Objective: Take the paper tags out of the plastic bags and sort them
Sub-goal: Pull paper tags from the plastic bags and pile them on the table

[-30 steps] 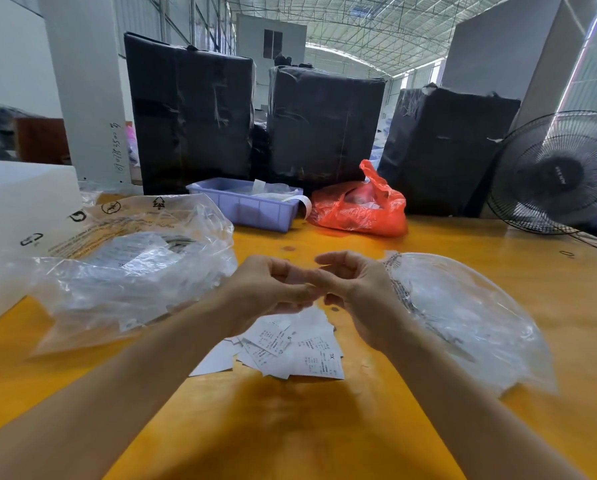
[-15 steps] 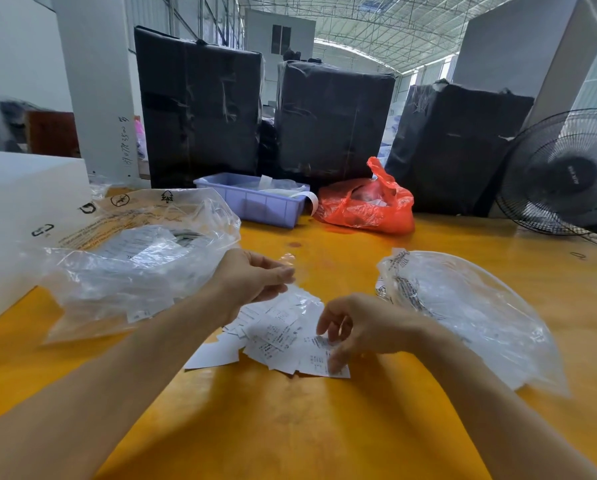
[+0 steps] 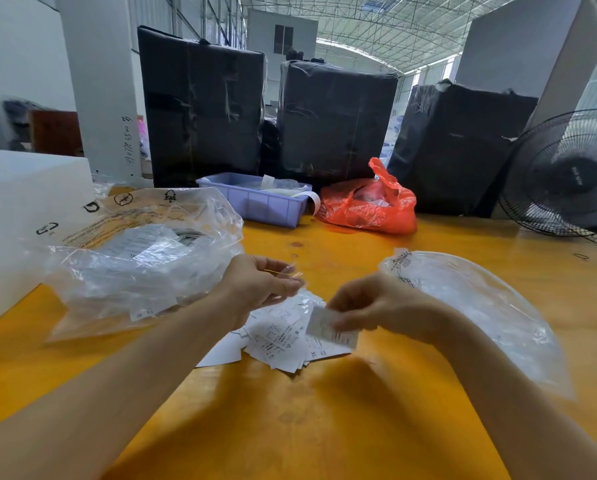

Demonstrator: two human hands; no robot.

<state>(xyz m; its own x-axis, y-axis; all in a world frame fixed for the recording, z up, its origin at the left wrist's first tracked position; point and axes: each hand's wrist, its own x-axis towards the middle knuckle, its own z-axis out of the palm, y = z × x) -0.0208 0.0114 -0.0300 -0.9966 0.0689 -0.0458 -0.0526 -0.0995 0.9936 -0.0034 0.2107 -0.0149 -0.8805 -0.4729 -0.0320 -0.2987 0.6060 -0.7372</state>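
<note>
A loose heap of white paper tags [image 3: 279, 337] lies on the yellow table [image 3: 325, 427] in front of me. My right hand [image 3: 376, 306] pinches a small stack of tags [image 3: 328, 325] just above the heap's right side. My left hand [image 3: 259, 282] is raised over the heap's left side and pinches a small clear plastic bag [image 3: 292, 270] with a thin yellow band on it. A big clear bag [image 3: 141, 258] with more tags inside lies to the left. Another clear bag [image 3: 480, 306] lies crumpled to the right.
A white box [image 3: 23, 209] stands at the left edge. At the back are a lilac bin [image 3: 255, 199], a red plastic bag [image 3: 370, 206], three black wrapped bales [image 3: 331, 119] and a black fan [image 3: 567, 178] on the right.
My right hand has lifted a small stack of tags off the heap. My left hand stayed raised, now showing the small clear bag between its fingers.
</note>
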